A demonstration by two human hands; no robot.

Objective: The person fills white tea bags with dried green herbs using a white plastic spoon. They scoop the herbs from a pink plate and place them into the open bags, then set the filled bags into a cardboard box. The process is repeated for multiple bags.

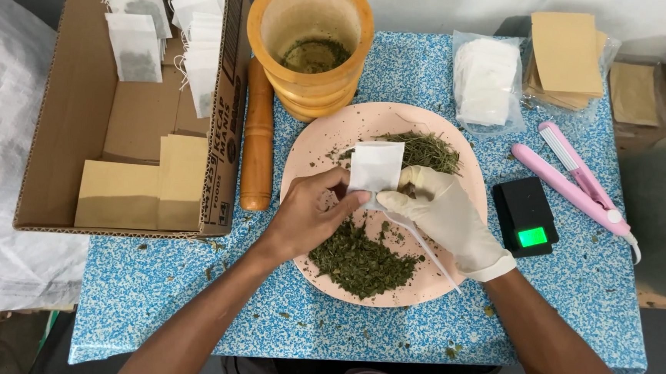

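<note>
Over a pink plate of dried green herbs, both hands hold a small white tea bag. My bare left hand pinches the bag's lower left edge. My right hand, in a white glove, grips its right side and also holds a thin white spoon whose handle slants down to the right. A second heap of herbs lies at the plate's far side.
A wooden mortar and pestle stand behind the plate. A cardboard box at left holds filled tea bags and brown envelopes. At right are a bag of white sachets, brown envelopes, a pink sealer and a small black scale.
</note>
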